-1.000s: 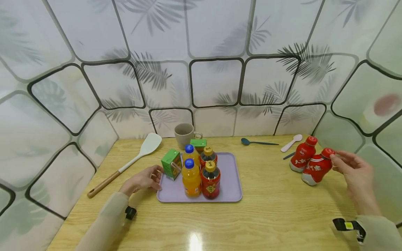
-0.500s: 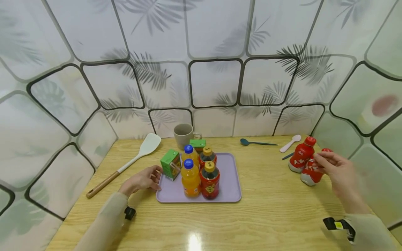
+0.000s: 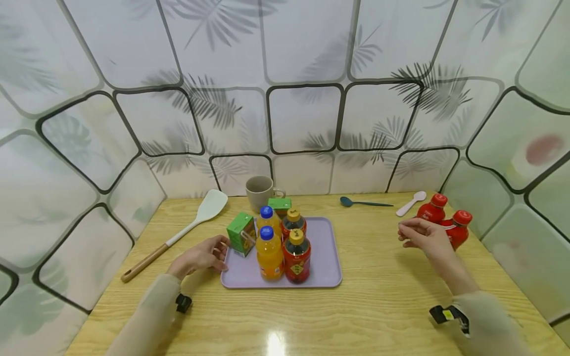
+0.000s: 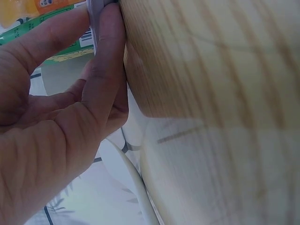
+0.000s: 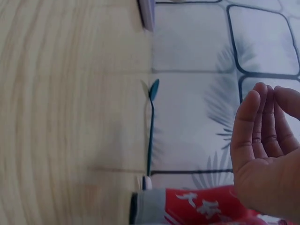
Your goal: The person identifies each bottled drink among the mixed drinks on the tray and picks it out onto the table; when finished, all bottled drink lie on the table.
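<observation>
A lilac tray [image 3: 324, 262] stands at the middle of the table. My left hand [image 3: 204, 256] pinches its left rim; in the left wrist view the thumb and fingers close on the tray edge [image 4: 95, 21]. On the tray are two blue-capped orange drink bottles [image 3: 269, 259], two yellow-capped dark red drink bottles [image 3: 297, 264] and a green drink carton [image 3: 240, 236]. Behind them shows another green carton [image 3: 279, 203]. Holding nothing, my right hand [image 3: 432, 243] hovers with loosely bent fingers before two red bottles [image 3: 458, 228], partly hiding them.
Behind the tray is a grey mug [image 3: 259, 192]. A white spatula with a wooden handle [image 3: 189, 228] lies at the left. Towards the back right lie a dark teal spoon [image 3: 365, 203] and a pink spoon [image 3: 411, 203]. Patterned curtain walls [image 3: 307, 118] border the table.
My right hand has left the cap of the nearer red bottle and moved left, past the front of both red bottles. The left hand stays on the tray rim.
</observation>
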`<state>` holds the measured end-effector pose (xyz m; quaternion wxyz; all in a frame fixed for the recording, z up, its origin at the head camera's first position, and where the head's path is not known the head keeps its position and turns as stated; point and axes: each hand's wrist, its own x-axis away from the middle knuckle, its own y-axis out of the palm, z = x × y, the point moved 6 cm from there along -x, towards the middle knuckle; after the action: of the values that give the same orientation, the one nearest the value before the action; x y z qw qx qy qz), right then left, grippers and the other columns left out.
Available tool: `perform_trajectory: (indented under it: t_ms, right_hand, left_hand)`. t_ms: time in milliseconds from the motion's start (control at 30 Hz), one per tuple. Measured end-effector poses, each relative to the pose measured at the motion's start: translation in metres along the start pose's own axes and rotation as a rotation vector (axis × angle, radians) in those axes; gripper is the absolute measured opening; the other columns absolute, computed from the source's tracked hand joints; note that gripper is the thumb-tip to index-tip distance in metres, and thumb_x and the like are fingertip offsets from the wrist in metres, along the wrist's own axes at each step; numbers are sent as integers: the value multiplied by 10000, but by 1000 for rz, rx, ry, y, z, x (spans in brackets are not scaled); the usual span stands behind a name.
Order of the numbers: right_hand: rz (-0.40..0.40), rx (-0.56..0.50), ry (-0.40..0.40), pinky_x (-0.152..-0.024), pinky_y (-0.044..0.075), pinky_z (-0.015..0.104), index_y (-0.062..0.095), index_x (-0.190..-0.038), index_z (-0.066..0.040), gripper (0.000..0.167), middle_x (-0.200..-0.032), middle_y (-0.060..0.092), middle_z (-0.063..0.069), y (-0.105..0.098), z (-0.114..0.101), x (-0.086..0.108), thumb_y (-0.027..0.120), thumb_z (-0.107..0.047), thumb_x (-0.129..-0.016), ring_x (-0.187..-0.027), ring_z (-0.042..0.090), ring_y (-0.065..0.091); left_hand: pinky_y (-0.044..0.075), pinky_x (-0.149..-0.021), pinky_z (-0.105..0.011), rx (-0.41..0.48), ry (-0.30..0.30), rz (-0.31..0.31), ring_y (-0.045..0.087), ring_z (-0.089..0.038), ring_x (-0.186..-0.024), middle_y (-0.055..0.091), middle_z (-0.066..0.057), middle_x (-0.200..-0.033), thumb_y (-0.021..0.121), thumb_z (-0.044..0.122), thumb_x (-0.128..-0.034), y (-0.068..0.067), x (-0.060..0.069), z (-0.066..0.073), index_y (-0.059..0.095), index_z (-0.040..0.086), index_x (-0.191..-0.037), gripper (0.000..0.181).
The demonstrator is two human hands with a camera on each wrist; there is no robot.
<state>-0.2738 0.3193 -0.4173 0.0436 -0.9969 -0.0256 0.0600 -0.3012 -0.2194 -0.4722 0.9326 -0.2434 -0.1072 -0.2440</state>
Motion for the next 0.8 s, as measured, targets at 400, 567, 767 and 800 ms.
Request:
perform_trajectory:
  t_ms: [400,567,767,800]
  right_hand:
    - [-204,118,74,-783,583,277,615,-1221,-44,308,-980,704,-71,53,26,-16,598,-233,-979,-893,85,661]
    - [-293,91,93,-804,579,297,548,-1293,50,414,-1016,706,-67,79,35,-19,600,-212,-977,-934,96,664]
    - [-366,72,105,-810,573,315,477,-1333,120,503,-1077,703,16,107,35,-20,609,-203,-971,-954,109,661]
    - [-376,70,107,-809,572,316,479,-1332,121,500,-1080,701,18,111,35,-20,609,-199,-970,-953,108,660]
  left_hand:
    - [584,-714,-309,8,-1,-6,494,-209,-921,461,-142,-1039,731,-91,-761,-1,0,-2,419,-55,-1264,593]
    - [587,-711,-307,9,2,-12,493,-211,-919,457,-146,-1039,735,-84,-761,0,0,-3,417,-57,-1265,597]
    - [583,-705,-303,7,-3,1,494,-209,-916,461,-146,-1043,732,-95,-756,0,-1,-3,427,-49,-1261,592]
    - [581,-707,-302,10,-6,3,493,-208,-916,462,-144,-1044,731,-96,-755,0,-1,-3,429,-46,-1261,591]
